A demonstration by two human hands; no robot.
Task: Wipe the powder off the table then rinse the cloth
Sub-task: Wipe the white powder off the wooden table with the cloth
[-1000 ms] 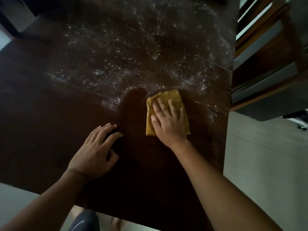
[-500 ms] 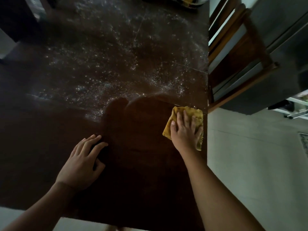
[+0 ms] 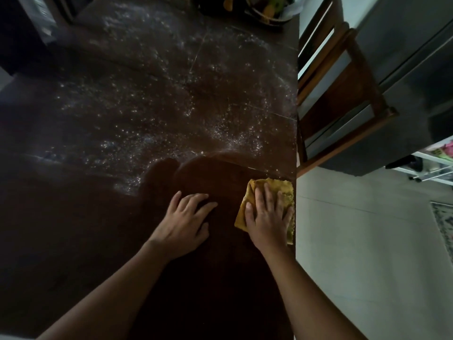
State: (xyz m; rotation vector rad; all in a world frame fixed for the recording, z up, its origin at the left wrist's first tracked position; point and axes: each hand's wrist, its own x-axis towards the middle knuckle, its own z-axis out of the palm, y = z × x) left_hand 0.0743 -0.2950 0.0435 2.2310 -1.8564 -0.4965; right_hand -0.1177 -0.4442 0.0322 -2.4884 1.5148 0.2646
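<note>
Nearest the camera, both bare forearms are being stretched in from the bottom edge over the dark brown table (image 3: pixel 98 241). The L hand (image 3: pixel 182 224) is being rested palm-down on bare wood, fingers spread & only slightly bent, w/ nothing being held. Just beside it on the R, the R hand (image 3: pixel 267 220) is being pressed flat on the yellow cloth (image 3: pixel 282 190), fingers straight & not curled round it. The cloth is being pinned folded under the palm right at the table's R edge, w/ its far corner & frayed R side showing past the fingers. Around both hands the wood is being seen as dark & clean, w/ a curved boundary just beyond the fingertips. Past that line, white powder (image 3: pixel 171 106) is being seen scattered over the mid & far tabletop, denser near the boundary & along the R side, thinner twd the L. At the far end a basket (image 3: pixel 267 11) w/ yellow & green items is being partly cut off by the frame; contents can't be told. Off the R edge, a wooden chair (image 3: pixel 343 94) is being kept close against the table, w/ a grey fridge-like cabinet (image 3: pixel 404 57) behind it. Below, pale floor tiles (image 3: pixel 367 241) are being lit brighter than the table, w/ a white rack (image 3: pixel 431 168) & the edge of a patterned rug (image 3: pixel 443 224) at far R.
</note>
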